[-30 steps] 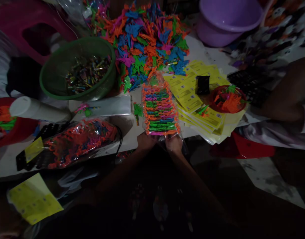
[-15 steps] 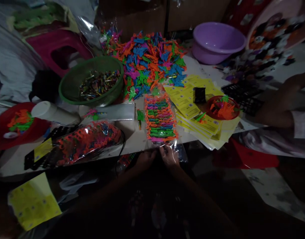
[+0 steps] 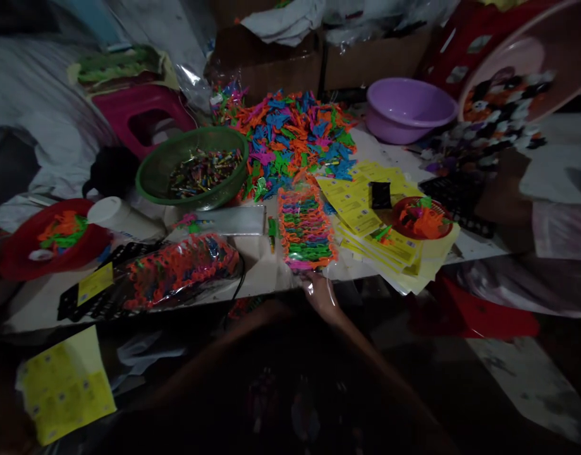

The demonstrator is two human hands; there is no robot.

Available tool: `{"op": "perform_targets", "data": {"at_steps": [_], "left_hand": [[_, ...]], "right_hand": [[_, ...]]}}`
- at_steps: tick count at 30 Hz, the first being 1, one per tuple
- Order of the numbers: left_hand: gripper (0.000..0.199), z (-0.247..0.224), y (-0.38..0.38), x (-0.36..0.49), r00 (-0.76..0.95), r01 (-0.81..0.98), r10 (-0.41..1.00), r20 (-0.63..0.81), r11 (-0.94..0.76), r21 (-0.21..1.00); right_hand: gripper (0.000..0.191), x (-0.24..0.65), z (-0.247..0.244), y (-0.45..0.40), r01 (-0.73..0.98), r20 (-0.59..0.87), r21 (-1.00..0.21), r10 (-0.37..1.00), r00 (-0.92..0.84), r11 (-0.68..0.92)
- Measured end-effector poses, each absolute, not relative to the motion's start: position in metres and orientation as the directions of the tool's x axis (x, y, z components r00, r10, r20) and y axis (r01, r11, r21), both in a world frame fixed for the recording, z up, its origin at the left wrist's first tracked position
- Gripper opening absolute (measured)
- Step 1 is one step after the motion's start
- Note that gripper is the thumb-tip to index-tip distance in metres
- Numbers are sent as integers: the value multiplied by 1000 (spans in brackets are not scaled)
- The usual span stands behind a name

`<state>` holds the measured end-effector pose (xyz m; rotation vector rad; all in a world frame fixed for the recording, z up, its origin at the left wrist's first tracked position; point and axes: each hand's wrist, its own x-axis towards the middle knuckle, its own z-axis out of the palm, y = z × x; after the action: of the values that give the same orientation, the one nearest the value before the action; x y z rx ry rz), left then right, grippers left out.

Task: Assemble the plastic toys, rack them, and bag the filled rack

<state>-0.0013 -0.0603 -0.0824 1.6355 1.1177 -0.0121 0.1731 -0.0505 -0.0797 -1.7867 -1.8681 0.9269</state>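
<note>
We list: clear plastic bag (image 3: 308, 229), packed with rows of bright plastic figures, at table (image 3: 259, 273) edge; no closure visible. Right hand (image 3: 322, 297) at near end, left hand (image 3: 275, 308) lower; grips we cannot tell. Second bag (image 3: 186, 268) filled; loose pile (image 3: 297, 133) unbagged.

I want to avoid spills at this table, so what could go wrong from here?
The filled clear bag lies near the table's front edge, the right hand at its near end; a tug might pull it off. The yellow sheets overhang that edge, so a bump could shift the red basket on them.
</note>
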Motion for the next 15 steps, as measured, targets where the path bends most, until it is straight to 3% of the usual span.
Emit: {"op": "perform_targets", "data": {"at_steps": [3, 6, 11, 15], "left_hand": [[32, -43, -61, -21, 499, 733, 684, -531, -6, 681], [48, 9, -60, -20, 312, 778, 838, -448, 45, 627], [61, 53, -46, 32, 295, 783, 911, -288, -57, 620], [49, 40, -36, 53, 399, 789, 878, -265, -181, 588]], "right_hand": [[44, 195, -69, -75, 438, -16, -890, 952, -305, 125], [62, 205, -48, -100, 180, 107, -964, 906, -410, 195], [67, 192, -23, -113, 227, 214, -915, 879, -427, 333], [66, 197, -22, -115, 270, 217, -883, 844, -491, 383]]}}
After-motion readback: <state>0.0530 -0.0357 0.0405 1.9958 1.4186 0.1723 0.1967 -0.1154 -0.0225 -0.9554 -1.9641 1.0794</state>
